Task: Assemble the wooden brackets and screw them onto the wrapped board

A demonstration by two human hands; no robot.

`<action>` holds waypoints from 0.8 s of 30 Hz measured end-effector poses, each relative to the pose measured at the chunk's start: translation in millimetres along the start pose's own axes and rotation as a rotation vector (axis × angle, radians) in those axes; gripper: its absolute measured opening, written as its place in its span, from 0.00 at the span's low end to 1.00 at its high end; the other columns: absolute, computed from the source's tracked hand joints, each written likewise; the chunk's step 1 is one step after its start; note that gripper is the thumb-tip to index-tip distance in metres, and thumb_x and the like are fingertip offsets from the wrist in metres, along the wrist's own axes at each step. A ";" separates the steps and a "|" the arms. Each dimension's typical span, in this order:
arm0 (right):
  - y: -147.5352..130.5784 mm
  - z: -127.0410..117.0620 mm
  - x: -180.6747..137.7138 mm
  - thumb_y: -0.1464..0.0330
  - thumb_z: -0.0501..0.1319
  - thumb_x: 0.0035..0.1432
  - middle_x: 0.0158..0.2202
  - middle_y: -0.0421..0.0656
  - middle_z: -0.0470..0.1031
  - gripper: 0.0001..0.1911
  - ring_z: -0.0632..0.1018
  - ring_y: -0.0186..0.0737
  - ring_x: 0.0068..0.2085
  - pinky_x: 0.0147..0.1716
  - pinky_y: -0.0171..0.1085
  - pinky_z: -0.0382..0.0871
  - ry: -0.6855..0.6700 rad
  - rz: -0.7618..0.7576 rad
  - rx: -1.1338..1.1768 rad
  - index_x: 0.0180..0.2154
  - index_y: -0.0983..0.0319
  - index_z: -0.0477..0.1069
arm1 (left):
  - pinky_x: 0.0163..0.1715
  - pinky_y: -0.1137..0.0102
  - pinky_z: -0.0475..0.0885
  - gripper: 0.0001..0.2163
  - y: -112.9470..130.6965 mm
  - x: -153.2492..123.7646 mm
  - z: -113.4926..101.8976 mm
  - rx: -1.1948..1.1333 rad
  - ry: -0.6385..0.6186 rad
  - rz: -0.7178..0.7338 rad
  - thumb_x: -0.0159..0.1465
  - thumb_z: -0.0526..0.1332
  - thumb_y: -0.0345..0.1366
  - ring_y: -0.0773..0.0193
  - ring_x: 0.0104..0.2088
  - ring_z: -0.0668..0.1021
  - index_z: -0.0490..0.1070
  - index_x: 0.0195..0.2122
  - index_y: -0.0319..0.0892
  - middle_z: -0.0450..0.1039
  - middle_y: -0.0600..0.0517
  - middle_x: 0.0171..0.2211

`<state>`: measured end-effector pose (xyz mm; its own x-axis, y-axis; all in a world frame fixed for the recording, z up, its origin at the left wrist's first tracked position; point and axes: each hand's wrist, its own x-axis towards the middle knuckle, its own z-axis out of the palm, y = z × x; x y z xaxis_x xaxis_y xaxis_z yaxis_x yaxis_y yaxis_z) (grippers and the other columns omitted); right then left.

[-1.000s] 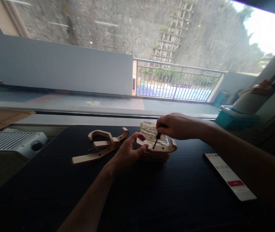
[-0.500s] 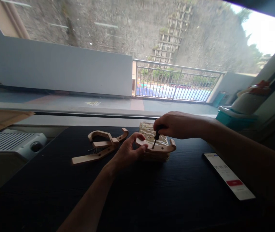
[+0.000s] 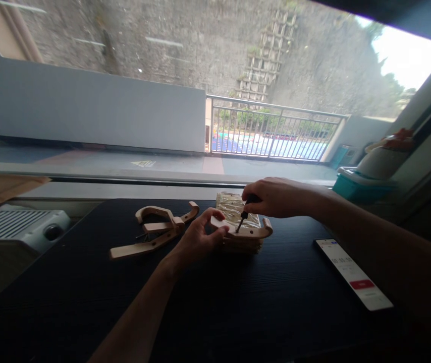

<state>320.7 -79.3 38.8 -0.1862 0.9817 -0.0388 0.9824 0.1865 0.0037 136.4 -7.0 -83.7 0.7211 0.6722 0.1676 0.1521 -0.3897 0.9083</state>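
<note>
A curved wooden piece (image 3: 255,232) lies on top of a plastic-wrapped block (image 3: 233,205) at the middle of the black table (image 3: 238,307). My left hand (image 3: 196,239) is closed on the piece's left end, thumb and fingers pinching it. Above it, my right hand (image 3: 274,197) grips a small black screwdriver (image 3: 243,215), held upright and slightly tilted, its tip pressed onto the wooden piece.
Other wooden hook-shaped parts (image 3: 155,229) lie left of my left hand. A phone (image 3: 354,274) with a lit screen rests at the right. A white and grey appliance (image 3: 18,227) sits off the table's left edge. A teal container (image 3: 363,184) stands by the window.
The view has shifted slightly; both hands stay on the wooden piece and screwdriver, with only a small turn of the right hand's fingers.
</note>
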 end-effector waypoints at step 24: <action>-1.0 -3.6 -1.4 0.59 0.55 0.56 0.31 0.40 0.75 0.14 0.70 0.34 0.27 0.25 0.33 0.56 -0.030 -0.013 0.034 0.41 0.56 0.73 | 0.32 0.70 0.72 0.15 -0.8 0.3 0.7 0.003 0.013 0.003 0.57 0.57 0.47 0.61 0.37 0.74 0.64 0.41 0.43 0.69 0.52 0.37</action>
<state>320.0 -80.7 42.5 -0.1990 0.9776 -0.0683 0.9799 0.1972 -0.0314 137.0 -6.9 -84.6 0.7125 0.6794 0.1757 0.1519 -0.3938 0.9066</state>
